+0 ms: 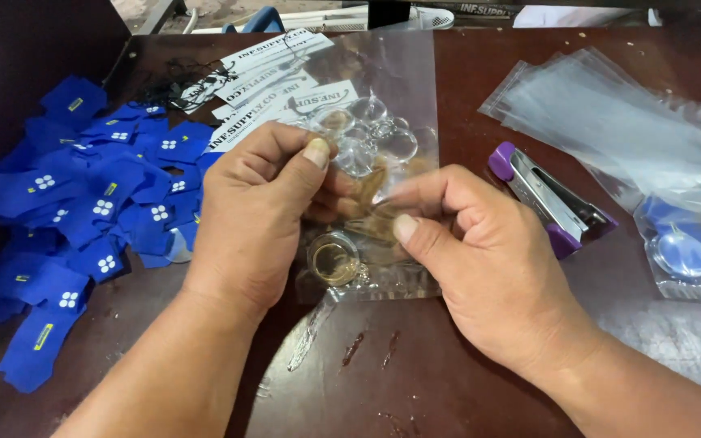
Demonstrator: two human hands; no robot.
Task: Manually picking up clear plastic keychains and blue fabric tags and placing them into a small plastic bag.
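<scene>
Head view: looks down on a dark, scuffed brown table (pixel 415 381) with both bare hands meeting at its middle.
Left hand (pixel 257 215): fingers curled narrow, thumb pressed on top, pinching the left edge of a clear plastic bag (pixel 399 89).
Right hand (pixel 484 259): thumb and fingertips closed on the same bag from the right side, just beside the left hand (the two nearly touch).
Clear plastic bag: thin, glossy, flat and rectangular, held upright-ish between the hands and reaching toward the far side; it is see-through and crinkles where pinched.
Clear round keychains (pixel 371 134): several glassy discs with small metal rings, inside the bag above the fingers; one more disc (pixel 334 259) shows low in the bag, near the left palm.
Blue fabric tags (pixel 91 211): a loose heap of matte, soft-looking pieces with small white marks, spread over the left of the table.
White printed cards (pixel 273 69): flat slips with dark lettering, fanned out at the far side behind the bag.
Stapler (pixel 549 199): silver metal with purple ends, lying at an angle right of the hands.
Stack of empty clear sleeves (pixel 610 113): smooth, overlapping, far right.
Filled bag (pixel 691 243): at the right edge, holding blue pieces and a clear disc.
</scene>
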